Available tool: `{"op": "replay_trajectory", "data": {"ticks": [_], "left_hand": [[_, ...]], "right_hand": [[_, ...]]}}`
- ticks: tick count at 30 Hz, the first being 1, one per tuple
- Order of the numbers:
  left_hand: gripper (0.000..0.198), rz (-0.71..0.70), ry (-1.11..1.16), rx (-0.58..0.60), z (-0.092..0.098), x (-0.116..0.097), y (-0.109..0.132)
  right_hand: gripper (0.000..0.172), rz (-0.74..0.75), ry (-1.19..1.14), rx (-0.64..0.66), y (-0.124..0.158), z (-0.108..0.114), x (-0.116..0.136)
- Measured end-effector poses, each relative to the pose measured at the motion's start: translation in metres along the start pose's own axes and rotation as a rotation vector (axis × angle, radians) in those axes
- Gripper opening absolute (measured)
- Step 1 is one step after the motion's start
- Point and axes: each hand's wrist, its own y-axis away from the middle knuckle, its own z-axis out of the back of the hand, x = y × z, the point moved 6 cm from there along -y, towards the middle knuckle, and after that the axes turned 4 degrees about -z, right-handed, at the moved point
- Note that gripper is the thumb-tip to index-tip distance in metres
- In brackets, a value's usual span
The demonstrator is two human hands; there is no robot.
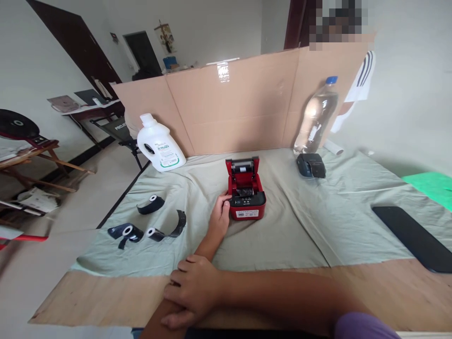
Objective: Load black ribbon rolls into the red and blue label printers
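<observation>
A red and black label printer [247, 201] stands on the cloth with its lid raised, a dark roll [245, 191] visible inside. My left hand [221, 211] grips its left side near the front corner, thumb and fingers against the casing. My right hand [193, 288] lies across my left forearm [206, 246], its fingers wrapped round it. To the left of the printer are black rolls with white cores: one at the back [151, 204], one at the front left [131, 233] and one with a long curled strip [155, 234].
A white detergent jug [160, 146] and a clear bottle with a blue cap [314, 117] stand before a cardboard screen [233, 108]. A small black device [310, 165] sits by the bottle. At the right lies a dark flat slab [413, 235]. Behind the screen is another person.
</observation>
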Motion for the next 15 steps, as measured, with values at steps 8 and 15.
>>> {"op": "replay_trajectory", "data": {"ticks": [8,15], "left_hand": [[0.039,-0.098,-0.015,0.011,0.003,-0.008,0.002],[0.039,-0.168,-0.082,0.038,0.003,-0.021,0.008]], "right_hand": [[0.070,0.006,0.015,0.079,0.000,0.003,-0.001],[0.068,0.010,0.004,0.101,-0.001,0.003,0.000]]}}
